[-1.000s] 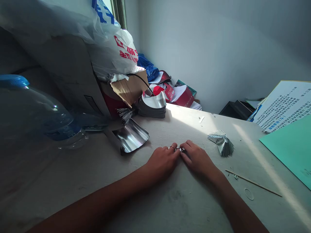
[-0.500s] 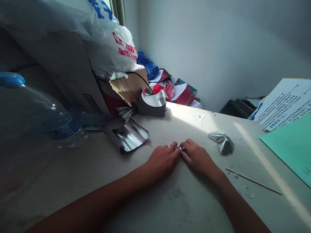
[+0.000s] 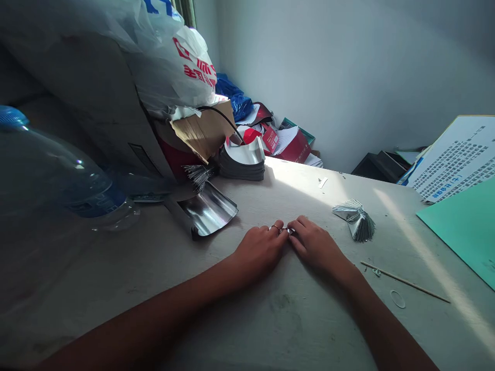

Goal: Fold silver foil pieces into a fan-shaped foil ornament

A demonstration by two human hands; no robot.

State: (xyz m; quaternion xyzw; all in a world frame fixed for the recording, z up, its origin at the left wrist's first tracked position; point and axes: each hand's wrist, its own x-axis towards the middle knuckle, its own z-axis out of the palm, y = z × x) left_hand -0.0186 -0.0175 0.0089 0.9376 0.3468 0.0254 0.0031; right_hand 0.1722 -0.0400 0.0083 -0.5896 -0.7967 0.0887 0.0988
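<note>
My left hand (image 3: 263,251) and my right hand (image 3: 314,242) meet at the middle of the table, fingers bent and closed. Between their fingertips a small shiny silver piece (image 3: 290,232) shows; most of it is hidden by the fingers. A ring is on a finger of my left hand. To the left lie curved silver sheets (image 3: 212,210), and behind them a stack of curved sheets (image 3: 243,164) beside a bundle of thin silver strips (image 3: 198,176). Right of my hands sits a fanned bundle of silver strips (image 3: 360,222).
A thin wooden stick (image 3: 406,282) and a rubber band (image 3: 397,299) lie at the right, near a green folder (image 3: 464,226). A large plastic bottle (image 3: 93,190) stands at the left. Bags and a box (image 3: 209,129) fill the back left.
The whole view has shifted slightly, with the table's objects a little higher in the picture. My hands keep nearly the same pose, still together around the small silver piece.
</note>
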